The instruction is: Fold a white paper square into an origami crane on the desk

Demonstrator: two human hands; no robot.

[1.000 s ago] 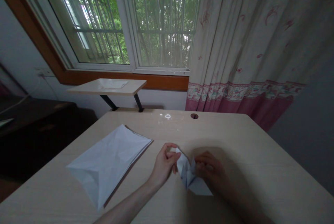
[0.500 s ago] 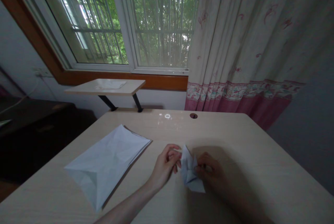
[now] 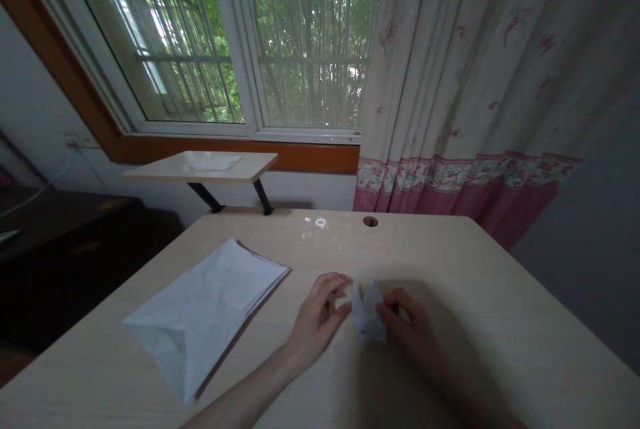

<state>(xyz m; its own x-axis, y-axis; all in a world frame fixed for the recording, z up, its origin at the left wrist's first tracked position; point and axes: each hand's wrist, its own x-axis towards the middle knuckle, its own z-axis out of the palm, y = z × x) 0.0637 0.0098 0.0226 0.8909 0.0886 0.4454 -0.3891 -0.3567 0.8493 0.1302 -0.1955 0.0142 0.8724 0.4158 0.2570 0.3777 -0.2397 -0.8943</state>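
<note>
A small piece of folded white paper [image 3: 370, 315], slightly blurred, stands between my two hands above the light wooden desk. On its right side, my right hand [image 3: 407, 322] pinches it between thumb and forefinger. My left hand [image 3: 320, 312] is at the paper's left edge, thumb and fingers curved and apart; whether the fingertips touch the paper I cannot tell. Farther left lies a stack of large white paper sheets [image 3: 210, 309], the top one marked with creases.
The desk [image 3: 310, 249] has a round cable hole [image 3: 371, 222] near its back edge. A raised shelf [image 3: 250, 172] on black legs stands at back left, bearing a white paper or tissue [image 3: 213, 161]. Behind are a barred window and a floral curtain [image 3: 450, 115].
The folded paper has turned in my right hand and its lower flap no longer sticks out toward me. My left hand's fingers have spread from a curled pose.
</note>
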